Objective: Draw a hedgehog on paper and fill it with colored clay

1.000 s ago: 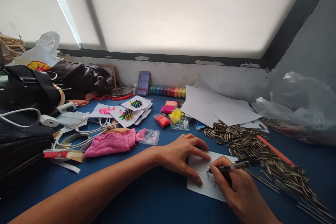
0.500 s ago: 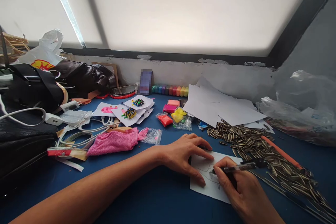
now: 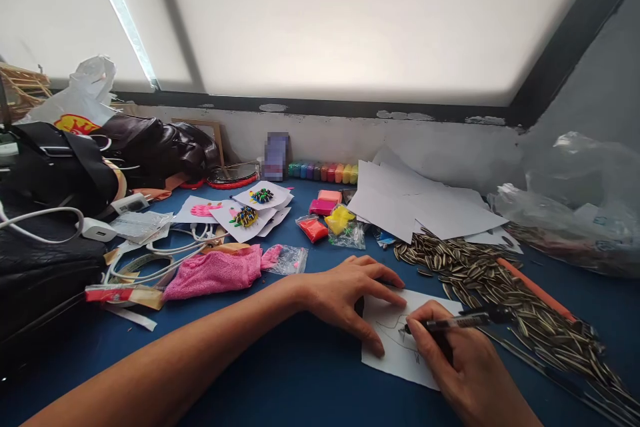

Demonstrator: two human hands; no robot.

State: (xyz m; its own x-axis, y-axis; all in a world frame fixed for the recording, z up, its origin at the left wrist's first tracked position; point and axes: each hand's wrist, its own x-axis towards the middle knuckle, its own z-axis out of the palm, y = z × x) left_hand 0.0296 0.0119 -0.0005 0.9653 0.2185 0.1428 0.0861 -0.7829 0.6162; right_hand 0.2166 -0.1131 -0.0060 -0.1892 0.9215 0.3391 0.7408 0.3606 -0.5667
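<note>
A small white sheet of paper [image 3: 400,363] with a thin line drawing lies on the blue table in front of me. My left hand [image 3: 350,297] rests spread over its left side, fingers apart, thumb and fingertips on the paper. In my right hand [image 3: 450,357] a black pen [image 3: 465,319] is pinched between thumb and fingers. Its tip touches the drawing near the middle of the sheet. A dark object, mostly hidden, shows beneath my left palm.
Striped sunflower seeds [image 3: 525,300] are heaped to the right with an orange stick [image 3: 537,289] on them. Behind lie large paper sheets [image 3: 420,197] and bagged coloured clay [image 3: 313,229]. A pink cloth [image 3: 215,273], decorated paper pieces [image 3: 245,217], cables and black bags [image 3: 45,260] fill the left.
The pen tip has shifted very slightly on the paper. My left hand stays spread in nearly the same place, and the view has moved a touch.
</note>
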